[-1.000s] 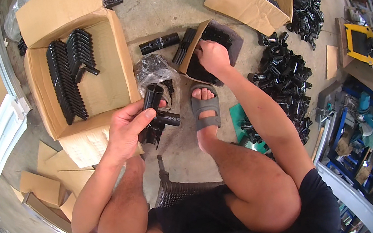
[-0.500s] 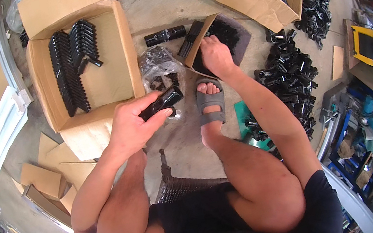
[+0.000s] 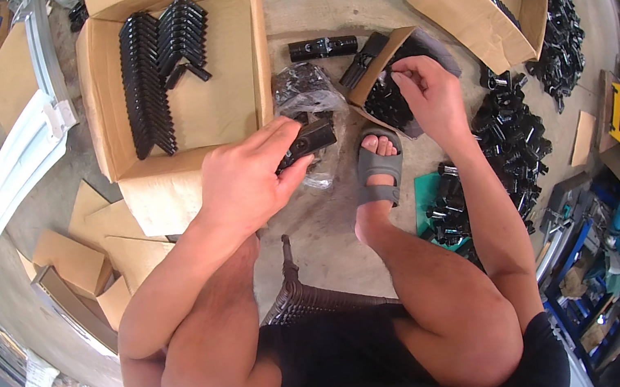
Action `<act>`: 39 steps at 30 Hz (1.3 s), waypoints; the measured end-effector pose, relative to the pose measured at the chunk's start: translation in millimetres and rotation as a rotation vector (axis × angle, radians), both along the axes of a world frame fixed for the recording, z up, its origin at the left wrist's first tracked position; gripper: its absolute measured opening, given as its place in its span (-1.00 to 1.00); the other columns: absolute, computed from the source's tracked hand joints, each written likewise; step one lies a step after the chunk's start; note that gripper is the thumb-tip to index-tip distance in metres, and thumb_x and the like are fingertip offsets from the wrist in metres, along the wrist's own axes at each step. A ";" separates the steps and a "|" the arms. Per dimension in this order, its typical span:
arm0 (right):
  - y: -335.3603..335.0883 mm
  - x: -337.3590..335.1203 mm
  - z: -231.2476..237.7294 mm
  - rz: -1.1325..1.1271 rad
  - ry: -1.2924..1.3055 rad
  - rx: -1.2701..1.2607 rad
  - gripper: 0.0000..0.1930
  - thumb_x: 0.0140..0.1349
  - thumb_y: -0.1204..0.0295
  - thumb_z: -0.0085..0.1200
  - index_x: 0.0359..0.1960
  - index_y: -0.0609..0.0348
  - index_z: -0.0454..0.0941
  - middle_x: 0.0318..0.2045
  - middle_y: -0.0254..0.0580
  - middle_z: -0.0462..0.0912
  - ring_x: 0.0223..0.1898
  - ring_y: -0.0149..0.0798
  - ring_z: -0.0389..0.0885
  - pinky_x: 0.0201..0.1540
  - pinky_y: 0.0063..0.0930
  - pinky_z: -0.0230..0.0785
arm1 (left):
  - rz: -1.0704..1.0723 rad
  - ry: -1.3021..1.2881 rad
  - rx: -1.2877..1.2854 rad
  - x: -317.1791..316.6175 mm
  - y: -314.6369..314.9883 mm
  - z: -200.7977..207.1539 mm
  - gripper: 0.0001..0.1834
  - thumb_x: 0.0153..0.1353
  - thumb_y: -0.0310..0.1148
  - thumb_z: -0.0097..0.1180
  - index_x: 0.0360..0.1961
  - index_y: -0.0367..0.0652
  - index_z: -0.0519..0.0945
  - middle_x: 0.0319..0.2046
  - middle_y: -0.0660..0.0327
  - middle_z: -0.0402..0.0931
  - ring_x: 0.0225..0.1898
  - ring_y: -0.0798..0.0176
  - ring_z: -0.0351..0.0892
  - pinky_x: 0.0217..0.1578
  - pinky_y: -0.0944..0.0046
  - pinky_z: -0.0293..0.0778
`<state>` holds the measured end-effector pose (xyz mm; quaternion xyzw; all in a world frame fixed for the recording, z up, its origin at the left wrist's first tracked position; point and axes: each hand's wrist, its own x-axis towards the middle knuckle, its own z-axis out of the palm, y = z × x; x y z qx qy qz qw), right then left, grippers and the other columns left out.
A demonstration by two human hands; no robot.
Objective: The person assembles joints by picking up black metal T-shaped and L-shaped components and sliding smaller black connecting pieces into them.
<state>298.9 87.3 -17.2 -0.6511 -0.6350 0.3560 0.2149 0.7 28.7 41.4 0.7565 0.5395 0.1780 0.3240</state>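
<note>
My left hand (image 3: 245, 176) grips a black tubular part (image 3: 315, 138) between thumb and fingers, its far end sticking out to the right. My right hand (image 3: 435, 101) is raised over a small cardboard box (image 3: 367, 82), thumb and fingertips pressed together. Whatever is pinched there is too small to make out. Small black pieces (image 3: 388, 107) fill the box. A clear plastic bag (image 3: 300, 91) with dark pieces lies between the small box and a large cardboard box (image 3: 220, 60), which holds neat rows of black parts (image 3: 146, 89).
Two black tubular parts, one the loose tube (image 3: 323, 48), lie beyond the bag. Piles of black parts (image 3: 511, 133) cover the floor at right, near another open carton (image 3: 461, 17). Cardboard pieces (image 3: 72, 256) lie at left. A blue rack (image 3: 587, 261) stands at lower right.
My right hand has lifted out of the small box, its fingertips now pinched. The left hand still holds the black tubular part, now turned more level. The whole view has shifted.
</note>
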 end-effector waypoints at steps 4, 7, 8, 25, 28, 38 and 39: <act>-14.1 -41.3 51.2 0.111 0.239 0.083 -0.84 0.17 0.64 0.23 -0.21 0.25 0.67 -0.30 -0.14 0.67 -0.38 -0.30 0.62 -0.27 -0.46 0.51 | -0.021 0.120 0.079 -3.5 -0.6 -0.7 -0.56 0.05 -0.28 0.43 -0.02 -0.14 0.63 -0.04 0.21 0.68 -0.29 0.09 0.72 -0.35 0.19 0.63; -21.6 -64.7 64.8 0.262 0.303 0.168 -0.79 0.11 0.66 0.28 -0.20 0.23 0.67 -0.29 -0.14 0.67 -0.34 -0.21 0.65 -0.24 -0.38 0.54 | -0.036 0.160 0.072 -2.3 1.2 2.9 -0.55 0.02 -0.29 0.42 -0.04 -0.14 0.61 -0.05 0.25 0.66 -0.32 0.09 0.71 -0.39 0.17 0.62; -22.2 -69.9 65.9 0.338 0.282 0.244 -0.77 0.09 0.66 0.29 -0.20 0.22 0.67 -0.28 -0.14 0.67 -0.32 -0.17 0.65 -0.24 -0.36 0.54 | -0.046 0.168 0.063 -1.4 2.1 3.4 -0.55 0.02 -0.29 0.42 -0.05 -0.14 0.60 -0.06 0.26 0.65 -0.34 0.09 0.70 -0.40 0.16 0.62; -31.8 -100.1 45.5 0.631 0.088 0.506 -0.69 -0.11 0.59 0.26 -0.23 0.23 0.62 -0.26 -0.16 0.60 -0.26 -0.09 0.58 -0.25 -0.30 0.51 | -0.019 0.188 0.035 0.1 0.2 3.8 -0.60 -0.07 -0.37 0.39 -0.13 -0.13 0.61 -0.15 0.30 0.65 -0.37 0.09 0.70 -0.42 0.15 0.61; -30.4 -99.6 46.3 0.629 0.057 0.479 -0.65 -0.09 0.55 0.31 -0.17 0.23 0.63 -0.26 -0.18 0.60 -0.25 -0.09 0.57 -0.25 -0.29 0.50 | -0.012 0.175 0.008 0.4 1.4 4.6 -0.61 -0.05 -0.36 0.38 -0.13 -0.13 0.62 -0.15 0.29 0.65 -0.36 0.07 0.71 -0.41 0.13 0.61; -18.2 -58.2 37.2 0.222 0.763 -0.449 -0.43 0.14 0.53 0.39 0.23 0.19 0.53 -0.03 -0.32 0.58 -0.08 -0.40 0.56 -0.01 -0.48 0.46 | 0.166 -0.186 -0.218 -2.8 4.8 13.4 -0.57 0.10 -0.36 0.43 0.02 -0.20 0.67 -0.27 0.18 0.71 -0.41 0.33 0.67 -0.36 0.30 0.56; -21.5 -58.1 31.4 0.243 0.951 -0.501 -0.38 0.19 0.58 0.35 0.31 0.22 0.45 0.00 -0.37 0.57 -0.02 -0.46 0.54 0.07 -0.52 0.44 | 0.194 -0.271 -0.325 -2.4 5.3 16.2 -0.57 0.13 -0.38 0.42 0.04 -0.22 0.67 -0.29 0.21 0.71 -0.40 0.41 0.62 -0.36 0.34 0.53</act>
